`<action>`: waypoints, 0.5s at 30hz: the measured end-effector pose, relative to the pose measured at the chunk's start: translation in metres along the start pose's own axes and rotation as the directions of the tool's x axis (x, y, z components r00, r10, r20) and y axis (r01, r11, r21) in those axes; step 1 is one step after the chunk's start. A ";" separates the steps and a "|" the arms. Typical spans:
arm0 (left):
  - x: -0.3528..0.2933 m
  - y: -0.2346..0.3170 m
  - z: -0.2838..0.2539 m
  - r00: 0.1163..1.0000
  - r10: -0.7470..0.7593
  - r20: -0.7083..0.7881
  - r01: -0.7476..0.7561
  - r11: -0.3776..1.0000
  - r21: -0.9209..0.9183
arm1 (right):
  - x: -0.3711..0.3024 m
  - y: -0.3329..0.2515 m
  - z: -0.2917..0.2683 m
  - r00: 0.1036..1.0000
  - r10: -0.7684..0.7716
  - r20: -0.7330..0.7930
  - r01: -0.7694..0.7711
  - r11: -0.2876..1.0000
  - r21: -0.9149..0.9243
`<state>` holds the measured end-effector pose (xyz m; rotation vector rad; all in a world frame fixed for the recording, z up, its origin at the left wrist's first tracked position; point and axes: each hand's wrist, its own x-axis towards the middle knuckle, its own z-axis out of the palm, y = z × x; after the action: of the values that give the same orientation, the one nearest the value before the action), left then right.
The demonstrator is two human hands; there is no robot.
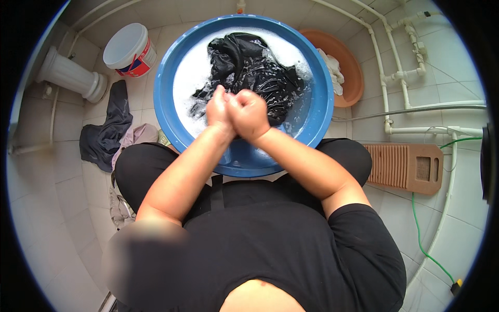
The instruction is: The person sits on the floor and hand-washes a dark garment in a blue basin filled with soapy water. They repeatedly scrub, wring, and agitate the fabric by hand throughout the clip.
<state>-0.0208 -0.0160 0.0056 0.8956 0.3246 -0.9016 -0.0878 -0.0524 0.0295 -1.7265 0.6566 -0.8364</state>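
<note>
A round blue basin (165, 99) holds white suds and a soaked black garment (273, 83) spread through the water. Over the near side of this cloth, my left hand (219, 110) and my right hand (250, 115) are pressed against each other. Both have curled, closed fingers. Wet black fabric shows just beyond and on either side of them, but whatever lies between the fingers is hidden.
A white bucket (127, 47) and a white pedestal (73, 75) stand at the far left. Dark clothing (112, 125) lies left of the basin. To the right are an orange-brown basin (353, 73) with white cloth, a brown washboard (403, 167), wall pipes (384, 93) and a green cord (418, 236).
</note>
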 end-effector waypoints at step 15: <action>-0.018 0.001 0.019 0.986 0.108 -0.126 -0.092 0.988 0.125 | 0.002 0.028 0.000 0.970 0.245 0.000 -0.235 0.929 0.285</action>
<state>-0.0331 -0.0206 0.0281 1.0752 0.3399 -0.7762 -0.0869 -0.0622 0.0033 -1.3452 0.7181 -0.7497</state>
